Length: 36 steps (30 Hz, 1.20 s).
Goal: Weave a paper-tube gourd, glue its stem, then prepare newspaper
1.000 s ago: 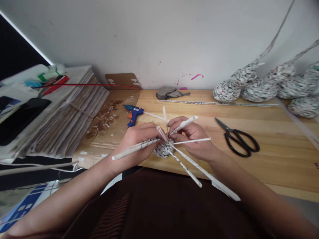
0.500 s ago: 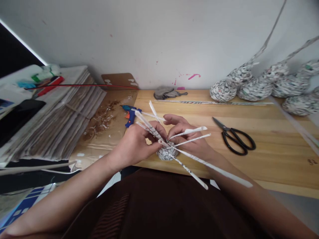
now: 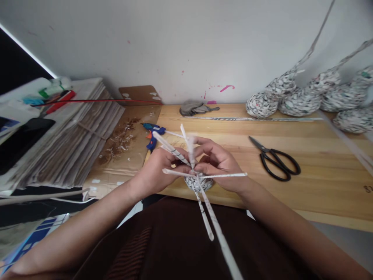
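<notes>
A small woven newspaper ball (image 3: 199,184) sits at the table's front edge, with several rolled paper tubes (image 3: 217,225) fanning out from its top. My left hand (image 3: 159,167) is closed around the ball's left side, its thumb and fingers pinching the tubes near their base. On the other side, my right hand (image 3: 218,161) is closed too, with thumb and forefinger on a paper tube (image 3: 190,149) that stands up and is blurred. One long tube slants down toward my lap. The fingertips' exact grip is partly hidden behind the tubes.
Black-handled scissors (image 3: 275,159) lie to the right. A blue glue gun (image 3: 153,134) lies left, beside a tall newspaper stack (image 3: 78,132). Woven paper gourds (image 3: 300,102) stand at the back right. A grey cloth (image 3: 195,108) and long thin paper tubes (image 3: 250,119) lie along the wall.
The ball has been turned, so its tubes point in new directions. A tube that leaned right over my right hand now stands upright between my hands. The long tube swung down toward my lap.
</notes>
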Each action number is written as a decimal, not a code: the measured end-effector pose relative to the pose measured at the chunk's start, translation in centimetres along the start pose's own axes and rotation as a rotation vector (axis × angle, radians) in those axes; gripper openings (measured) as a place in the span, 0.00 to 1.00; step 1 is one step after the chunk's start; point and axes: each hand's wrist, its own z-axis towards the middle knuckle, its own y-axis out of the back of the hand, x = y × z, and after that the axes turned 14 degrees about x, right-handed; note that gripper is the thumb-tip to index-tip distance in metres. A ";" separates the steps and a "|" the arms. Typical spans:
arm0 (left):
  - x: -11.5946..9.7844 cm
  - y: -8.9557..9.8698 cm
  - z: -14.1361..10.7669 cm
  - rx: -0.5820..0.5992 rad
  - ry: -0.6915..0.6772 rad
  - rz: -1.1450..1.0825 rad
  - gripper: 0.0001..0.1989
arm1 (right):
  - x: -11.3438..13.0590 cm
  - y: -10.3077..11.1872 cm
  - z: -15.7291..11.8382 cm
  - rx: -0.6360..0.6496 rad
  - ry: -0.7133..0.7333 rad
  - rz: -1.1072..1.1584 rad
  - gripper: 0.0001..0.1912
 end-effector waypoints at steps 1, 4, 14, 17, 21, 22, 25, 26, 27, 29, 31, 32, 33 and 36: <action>0.1 -0.1 0.0 -0.009 -0.012 -0.005 0.03 | 0.0 -0.2 0.0 -0.013 -0.014 0.041 0.11; 0.1 -0.5 -0.3 -0.069 -0.065 0.003 0.01 | 0.0 -0.6 -0.2 -0.041 -0.042 0.047 0.16; -0.3 -0.6 -1.8 0.005 -0.225 0.172 0.06 | -0.1 0.0 0.1 0.083 -0.265 0.238 0.20; -0.3 -0.3 -2.1 0.050 -0.239 0.276 0.08 | 0.7 -0.2 0.2 0.024 -0.310 0.281 0.15; -0.8 -0.2 -2.3 0.092 -0.250 0.301 0.09 | 2.3 -0.3 0.0 -0.035 -0.344 0.046 0.08; -0.9 -0.2 -2.4 0.097 -0.249 0.304 0.09 | 2.7 -0.3 0.0 -0.035 -0.329 -0.040 0.06; -1.2 -0.4 -2.5 0.086 -0.251 0.343 0.09 | 3.5 -0.1 0.0 0.003 -0.269 -0.223 0.02; -1.3 -0.4 -2.5 0.075 -0.254 0.364 0.09 | 3.6 0.0 0.0 0.016 -0.260 -0.238 0.03; -1.4 -0.5 -2.5 0.061 -0.256 0.390 0.09 | 3.6 -0.1 0.1 0.017 -0.262 -0.227 0.04; -1.5 -0.6 -2.5 0.037 -0.267 0.438 0.08 | 3.4 -0.4 0.1 -0.032 -0.290 -0.145 0.06; -1.7 -0.5 -2.5 0.045 -0.284 0.455 0.08 | 3.1 -0.9 0.2 -0.117 -0.320 -0.046 0.07; -1.8 -0.4 -2.5 0.063 -0.288 0.452 0.08 | 3.0 -1.1 0.2 -0.148 -0.327 -0.001 0.08; -1.9 -0.4 -2.5 0.086 -0.291 0.445 0.08 | 2.8 -1.4 0.1 -0.173 -0.324 0.035 0.08; -2.1 -0.2 -2.5 0.114 -0.288 0.432 0.08 | 2.6 -2.0 -0.1 -0.228 -0.271 0.074 0.07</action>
